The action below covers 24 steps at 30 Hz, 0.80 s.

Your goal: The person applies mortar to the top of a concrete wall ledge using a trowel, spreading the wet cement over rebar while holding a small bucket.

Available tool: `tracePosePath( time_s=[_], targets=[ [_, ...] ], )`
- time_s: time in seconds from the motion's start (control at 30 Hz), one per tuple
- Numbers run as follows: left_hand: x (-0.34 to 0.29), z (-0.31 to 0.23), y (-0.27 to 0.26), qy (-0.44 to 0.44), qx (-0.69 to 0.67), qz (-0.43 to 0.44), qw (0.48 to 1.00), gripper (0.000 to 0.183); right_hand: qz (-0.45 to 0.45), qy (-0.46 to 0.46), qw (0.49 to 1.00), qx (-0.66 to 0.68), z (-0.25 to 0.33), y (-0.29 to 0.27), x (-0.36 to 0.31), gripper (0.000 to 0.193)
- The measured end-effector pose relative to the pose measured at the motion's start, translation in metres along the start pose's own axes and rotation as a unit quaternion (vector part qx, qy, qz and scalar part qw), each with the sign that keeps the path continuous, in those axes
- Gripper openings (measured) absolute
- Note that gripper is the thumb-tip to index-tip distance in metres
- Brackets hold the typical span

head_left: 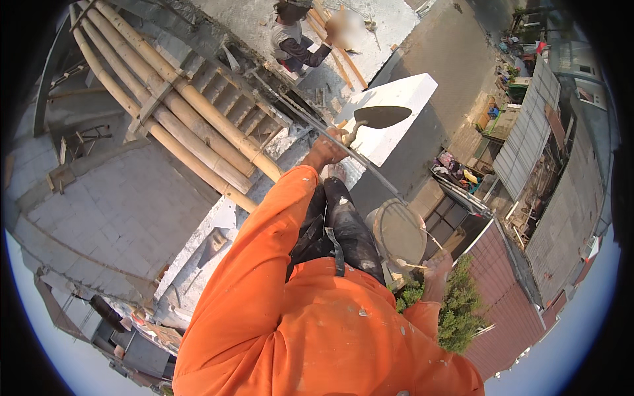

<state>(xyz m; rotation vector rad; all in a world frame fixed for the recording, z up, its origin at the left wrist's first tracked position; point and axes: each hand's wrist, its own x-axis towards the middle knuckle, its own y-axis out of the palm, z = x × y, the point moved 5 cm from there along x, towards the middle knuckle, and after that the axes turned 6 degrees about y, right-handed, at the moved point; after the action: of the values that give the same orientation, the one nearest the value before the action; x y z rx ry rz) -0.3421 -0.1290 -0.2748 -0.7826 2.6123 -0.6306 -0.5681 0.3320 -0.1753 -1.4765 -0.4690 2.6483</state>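
My left hand (325, 149) reaches forward in an orange sleeve and grips the handle of a pointed steel trowel (382, 117), its blade held level above the top of a white wall (404, 91). My right hand (436, 267) is low on the right and holds the thin wire handle of a round bucket (399, 232) filled with grey mortar. The bucket hangs beside my dark trouser legs (333, 224). A long steel bar (370, 170) runs diagonally just under the trowel hand.
Thick bamboo poles (168, 99) slant across the upper left over a grey block wall (112, 211). Another person (290, 41) crouches on a concrete slab at the top. Far below on the right lie roofs (528, 132), a lane and a green bush (457, 310).
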Motion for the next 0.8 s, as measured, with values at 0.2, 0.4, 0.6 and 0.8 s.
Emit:
tracePosePath(
  time_s=[0.2,0.4,0.6,0.8],
  targets=[
    [-0.015,0.009,-0.004,-0.024,0.045,0.015,0.999,0.037,0.091,0.071,0.990,0.082,-0.077,0.065,0.021,0.025],
    [-0.019,-0.003,-0.021,-0.057,0.093,0.018,0.994,0.041,0.142,0.082,0.978,0.132,-0.096,0.109,0.031,0.022],
    [-0.016,0.002,-0.018,-0.058,0.031,0.070,0.995,0.037,0.144,0.053,0.981,0.123,-0.075,0.124,0.030,0.017],
    [-0.021,0.016,-0.012,0.003,0.095,0.064,0.993,0.030,0.122,0.038,0.989,0.074,-0.061,0.131,0.018,0.015]
  ],
)
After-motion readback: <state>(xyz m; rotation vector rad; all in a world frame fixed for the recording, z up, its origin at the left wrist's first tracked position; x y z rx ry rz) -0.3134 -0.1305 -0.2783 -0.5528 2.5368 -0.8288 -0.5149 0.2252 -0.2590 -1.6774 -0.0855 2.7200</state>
